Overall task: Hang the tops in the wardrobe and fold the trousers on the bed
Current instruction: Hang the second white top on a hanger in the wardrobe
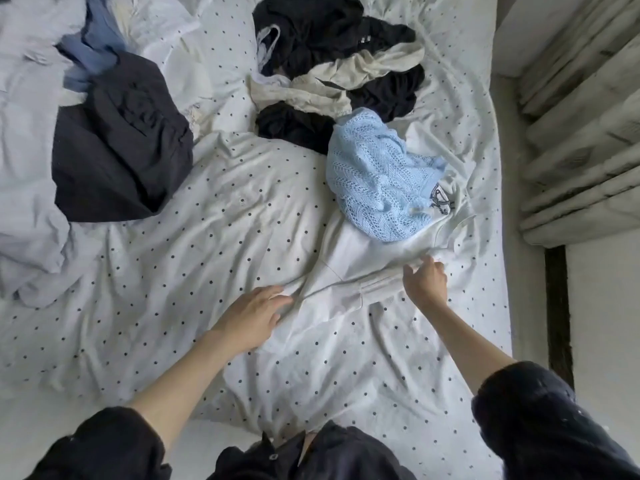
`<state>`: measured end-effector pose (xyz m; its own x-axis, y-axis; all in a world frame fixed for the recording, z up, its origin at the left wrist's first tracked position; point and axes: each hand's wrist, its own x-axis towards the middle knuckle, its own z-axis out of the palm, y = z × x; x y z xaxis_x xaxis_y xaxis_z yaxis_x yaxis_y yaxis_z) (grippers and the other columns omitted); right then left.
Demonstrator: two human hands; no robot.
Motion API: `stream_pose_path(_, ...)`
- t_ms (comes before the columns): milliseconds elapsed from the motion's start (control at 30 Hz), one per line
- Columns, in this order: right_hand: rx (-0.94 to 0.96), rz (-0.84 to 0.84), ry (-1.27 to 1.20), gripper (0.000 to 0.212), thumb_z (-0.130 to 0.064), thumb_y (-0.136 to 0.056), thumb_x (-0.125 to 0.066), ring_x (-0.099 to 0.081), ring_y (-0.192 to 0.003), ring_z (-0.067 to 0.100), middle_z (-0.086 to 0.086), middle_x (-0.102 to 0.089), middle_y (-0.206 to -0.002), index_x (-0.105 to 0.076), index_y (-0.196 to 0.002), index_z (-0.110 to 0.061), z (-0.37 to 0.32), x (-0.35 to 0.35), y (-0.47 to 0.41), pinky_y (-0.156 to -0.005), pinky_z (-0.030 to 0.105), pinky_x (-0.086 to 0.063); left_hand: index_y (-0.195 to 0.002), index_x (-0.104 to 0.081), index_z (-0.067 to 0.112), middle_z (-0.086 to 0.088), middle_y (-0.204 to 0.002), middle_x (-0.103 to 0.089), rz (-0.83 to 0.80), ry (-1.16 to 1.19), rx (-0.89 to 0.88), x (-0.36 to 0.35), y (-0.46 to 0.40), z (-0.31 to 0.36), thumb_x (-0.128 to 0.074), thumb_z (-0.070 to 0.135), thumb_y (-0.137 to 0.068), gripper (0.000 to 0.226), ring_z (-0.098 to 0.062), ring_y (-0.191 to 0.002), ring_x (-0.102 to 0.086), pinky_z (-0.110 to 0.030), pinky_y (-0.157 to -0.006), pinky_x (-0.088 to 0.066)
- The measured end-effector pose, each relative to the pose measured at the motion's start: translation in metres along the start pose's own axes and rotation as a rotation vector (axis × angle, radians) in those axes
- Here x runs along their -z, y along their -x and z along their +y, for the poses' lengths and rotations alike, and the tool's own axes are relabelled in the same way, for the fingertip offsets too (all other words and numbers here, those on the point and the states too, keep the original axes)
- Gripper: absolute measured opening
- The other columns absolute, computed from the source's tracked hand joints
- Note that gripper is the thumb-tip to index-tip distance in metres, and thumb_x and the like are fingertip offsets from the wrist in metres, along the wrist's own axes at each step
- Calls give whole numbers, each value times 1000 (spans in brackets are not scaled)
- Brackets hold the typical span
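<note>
We are reaching both hands over the bed (173, 271) toward a white top (349, 271) lying flat near its right edge. Our left hand (251, 317) is resting with fingers straight on the garment's lower sleeve or hem, probably pinning it; our right hand (426, 282) is hovering at the shoulder with fingers spread and relaxed, gripping nothing. A pale blue knit top (377, 178) is lying across the white one, so it may need lifting off. Farther off, a dark and cream heap (339, 71) and folded dark trousers (121, 143) are waiting.
</note>
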<state>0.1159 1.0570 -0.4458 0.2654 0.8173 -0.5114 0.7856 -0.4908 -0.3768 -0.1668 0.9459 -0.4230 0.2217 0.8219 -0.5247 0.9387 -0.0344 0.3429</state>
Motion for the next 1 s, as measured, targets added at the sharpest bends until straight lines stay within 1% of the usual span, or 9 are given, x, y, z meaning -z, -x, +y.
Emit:
stream_pose_path(133,-283,119,-165,53,-31,-96,-40,-42,-122,40,23,-39,-135,-34,-135,3,13,7,-47,-100,45,-37,-146,-30,24,5,-156,-14,36,-74,-116,-10,-37,27,-41,20,-98,50,-8,-143,-15,-29,-109,-27)
stream_pose_path(200,-435,76,-367,56,-40,-93,-47,-57,-102,37,18,-55,-111,-44,-127,4,16,10,-63,-88,44,-48,-148,-24,23,4,-158,-7,5,-108,-144,-15,-51,37,-41,21,-98,53,-9,-145,-4,-26,-112,-19)
stream_pose_path(267,-516,41,-601,44,-37,-89,-57,-58,-76,27,11,-56,-83,-56,-112,1,21,15,-75,-78,41,-55,-150,-20,21,2,-159,-3,-31,-149,-144,-19,-66,43,-41,23,-98,56,-13,-146,1,-25,-115,-8)
stream_pose_path(333,-547,81,-673,23,-27,-86,-61,-53,-67,22,13,-59,-83,-60,-88,-3,27,19,-83,-64,34,-54,-150,-15,19,-1,-159,1,-84,-185,-106,-21,-78,45,-41,24,-98,59,-16,-146,3,-27,-116,-3)
stream_pose_path(533,-353,175,-656,37,-17,-85,-62,-36,-51,14,-1,-42,-53,-46,-52,-17,35,31,-59,-41,20,-28,-150,-15,17,-5,-158,-4,-194,-225,-51,-12,-86,60,-40,27,-99,58,-20,-145,-6,-30,-115,-6)
stream_pose_path(767,-72,-15,-948,30,-13,-80,-71,-29,-61,14,6,-35,-65,-50,-62,-1,23,53,31,-52,28,-22,-145,-31,13,-7,-144,-42,145,350,-205,17,-84,152,-65,26,-87,69,-22,-129,-43,-30,-101,-35)
stream_pose_path(833,-43,-113,-1006,33,-12,-78,-72,-36,-70,14,7,-44,-73,-56,-76,17,23,59,55,-60,28,-28,-135,-46,11,-10,-129,-57,238,438,-193,21,-81,177,-72,24,-82,60,-26,-115,-55,-32,-92,-42)
stream_pose_path(900,-37,-153,-1001,38,-15,-78,-72,-39,-77,13,6,-49,-78,-58,-89,19,27,65,71,-61,27,-29,-103,-60,9,-10,-95,-67,332,474,-188,24,-71,191,-74,22,-80,30,-30,-87,-62,-37,-73,-46)
stream_pose_path(1000,-68,-184,-926,28,-25,-84,-65,-46,-73,16,5,-55,-77,-66,-78,2,34,73,87,-59,24,-31,-67,-44,13,1,-62,-42,439,419,-263,25,-46,191,-72,10,-80,31,-24,-56,-41,-33,-53,-34)
